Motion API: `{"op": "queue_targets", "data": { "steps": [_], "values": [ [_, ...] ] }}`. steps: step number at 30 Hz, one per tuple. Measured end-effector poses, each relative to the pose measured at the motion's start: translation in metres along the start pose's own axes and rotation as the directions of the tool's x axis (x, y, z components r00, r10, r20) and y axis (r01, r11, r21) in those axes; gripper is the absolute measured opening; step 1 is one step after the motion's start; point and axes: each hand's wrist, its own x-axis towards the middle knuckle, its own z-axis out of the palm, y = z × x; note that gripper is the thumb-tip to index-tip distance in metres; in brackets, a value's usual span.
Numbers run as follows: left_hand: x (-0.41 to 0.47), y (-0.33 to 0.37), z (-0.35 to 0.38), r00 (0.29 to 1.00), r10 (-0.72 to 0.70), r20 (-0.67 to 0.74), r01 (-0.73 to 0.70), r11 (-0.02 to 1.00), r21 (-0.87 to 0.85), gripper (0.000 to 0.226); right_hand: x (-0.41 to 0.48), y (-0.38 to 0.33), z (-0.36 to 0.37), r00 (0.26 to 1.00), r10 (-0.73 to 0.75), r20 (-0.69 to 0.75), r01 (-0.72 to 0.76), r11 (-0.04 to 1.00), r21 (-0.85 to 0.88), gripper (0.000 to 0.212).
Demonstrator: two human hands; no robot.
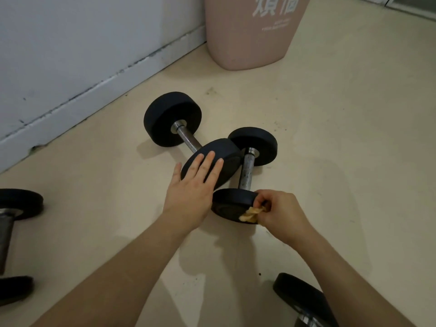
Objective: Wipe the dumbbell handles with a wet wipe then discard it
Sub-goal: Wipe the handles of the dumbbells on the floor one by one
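Two black dumbbells lie on the floor. The bigger dumbbell (172, 119) points from upper left to centre, and my left hand (192, 185) rests flat, fingers spread, on its near weight. The smaller dumbbell (246, 169) lies just right of it, its metal handle bare and spotted. My right hand (280, 213) pinches a crumpled yellowish wet wipe (250, 214) against the right edge of the smaller dumbbell's near weight.
A pink bin (250, 31) with white lettering stands at the top, near the white wall (70, 55). Another dumbbell (14, 223) lies at the left edge, and part of one more dumbbell (302, 300) shows at the bottom right.
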Motion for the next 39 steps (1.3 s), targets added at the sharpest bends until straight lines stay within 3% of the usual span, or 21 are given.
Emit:
{"op": "queue_targets", "data": {
  "steps": [6,13,18,24,28,31,34,37,39],
  "values": [
    [-0.027,-0.024,0.015,0.997,0.03,-0.076,-0.032,0.999,-0.023,0.082,0.002,-0.016,0.009,0.997,-0.074,-0.026,0.069,0.987,-0.142,0.021],
    [-0.095,-0.049,0.025,0.988,-0.138,0.072,0.152,0.959,-0.241,0.094,0.014,-0.042,0.016,0.98,-0.187,0.069,0.199,0.932,-0.304,0.017],
    [-0.089,-0.052,0.009,0.95,-0.29,-0.117,0.218,0.883,-0.417,0.093,0.01,-0.02,0.007,0.992,-0.102,0.071,0.12,0.932,-0.342,0.017],
    [-0.066,-0.076,0.005,0.895,-0.447,0.011,0.418,0.828,-0.374,0.081,-0.014,0.02,-0.006,0.997,0.068,-0.037,-0.073,0.984,-0.16,0.024],
    [-0.08,-0.114,-0.003,0.874,-0.449,0.187,0.486,0.819,-0.305,0.065,-0.013,0.028,-0.016,0.997,0.08,-0.002,-0.077,0.956,-0.284,0.021],
    [-0.103,-0.127,0.0,0.86,-0.463,0.214,0.508,0.812,-0.288,0.059,-0.013,0.019,-0.019,0.998,0.059,0.026,-0.042,0.902,-0.43,0.011],
    [-0.118,-0.124,0.004,0.866,-0.469,0.175,0.499,0.785,-0.367,0.057,-0.017,-0.001,-0.012,0.997,-0.005,-0.073,-0.02,0.943,-0.333,0.015],
    [-0.125,-0.115,0.002,0.887,-0.431,0.167,0.461,0.796,-0.392,0.055,-0.015,-0.047,0.01,0.969,-0.163,-0.186,0.14,0.982,-0.128,0.016],
    [-0.128,-0.111,0.0,0.895,-0.413,0.17,0.446,0.811,-0.378,0.053,-0.001,-0.087,0.031,0.958,-0.238,-0.158,0.246,0.969,0.028,0.014]
  ]
}}
